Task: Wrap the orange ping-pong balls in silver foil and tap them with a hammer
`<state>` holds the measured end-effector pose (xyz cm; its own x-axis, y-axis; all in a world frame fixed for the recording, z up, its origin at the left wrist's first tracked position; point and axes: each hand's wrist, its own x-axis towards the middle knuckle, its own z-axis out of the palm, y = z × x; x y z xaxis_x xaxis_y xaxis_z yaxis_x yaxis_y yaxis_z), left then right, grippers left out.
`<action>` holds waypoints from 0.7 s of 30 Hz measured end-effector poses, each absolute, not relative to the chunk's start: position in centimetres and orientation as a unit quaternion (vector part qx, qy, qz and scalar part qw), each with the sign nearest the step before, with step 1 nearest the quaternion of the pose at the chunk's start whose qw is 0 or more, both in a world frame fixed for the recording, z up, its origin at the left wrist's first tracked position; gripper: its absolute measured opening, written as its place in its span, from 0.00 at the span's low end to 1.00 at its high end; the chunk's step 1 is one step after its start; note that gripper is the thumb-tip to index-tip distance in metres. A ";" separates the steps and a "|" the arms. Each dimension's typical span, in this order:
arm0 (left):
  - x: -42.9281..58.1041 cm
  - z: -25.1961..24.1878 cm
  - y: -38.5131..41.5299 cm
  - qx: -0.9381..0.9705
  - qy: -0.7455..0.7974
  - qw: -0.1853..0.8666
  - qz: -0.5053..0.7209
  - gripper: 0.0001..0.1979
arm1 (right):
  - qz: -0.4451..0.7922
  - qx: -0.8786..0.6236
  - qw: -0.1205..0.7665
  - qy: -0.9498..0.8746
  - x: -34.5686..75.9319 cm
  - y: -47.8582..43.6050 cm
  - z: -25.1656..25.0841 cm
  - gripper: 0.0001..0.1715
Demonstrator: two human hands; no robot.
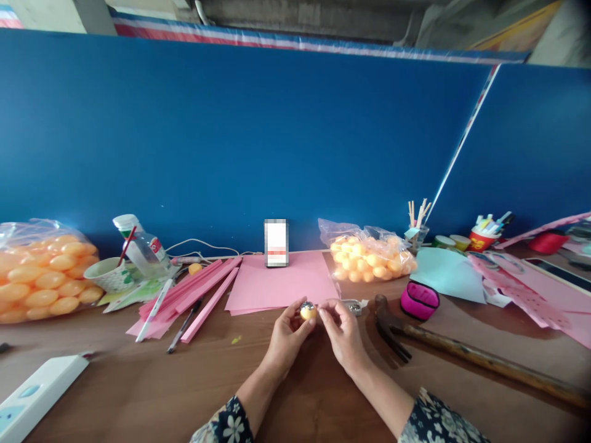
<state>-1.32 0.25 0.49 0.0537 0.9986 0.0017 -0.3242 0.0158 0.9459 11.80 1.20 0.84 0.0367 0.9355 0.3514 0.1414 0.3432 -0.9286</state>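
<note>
Between the thumb and fingers of my left hand [284,338] is a small orange ball [308,312] with a shiny silver top. My right hand [342,335] is just right of the ball, its thumb and forefinger brought together in a pinch. Whatever those fingertips hold, if anything, is too small to make out. Behind the right hand lies a small clear packet with shiny metal pieces [354,307]. Pink paper sheets [281,283] lie flat beyond both hands.
A claw hammer [462,354] lies right, near a magenta pouch [420,300]. Bags of orange balls stand at left [46,283] and back right [369,258]. Pink strips [194,289], pens, a bottle [145,249], a phone [276,243] and a power strip [41,394] surround the work area.
</note>
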 end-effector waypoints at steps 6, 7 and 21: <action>-1.3 0.6 0.2 0.409 0.369 0.615 0.564 0.26 | 0.334 -0.462 0.537 -0.621 11.8 0.7 0.9 0.06; -1.3 0.6 0.2 0.408 0.364 0.618 0.564 0.26 | 0.326 -0.464 0.538 -0.623 11.8 0.7 0.9 0.06; -1.1 0.8 0.1 0.413 0.375 0.613 0.560 0.24 | 0.294 -0.446 0.540 -0.650 11.8 0.6 1.4 0.05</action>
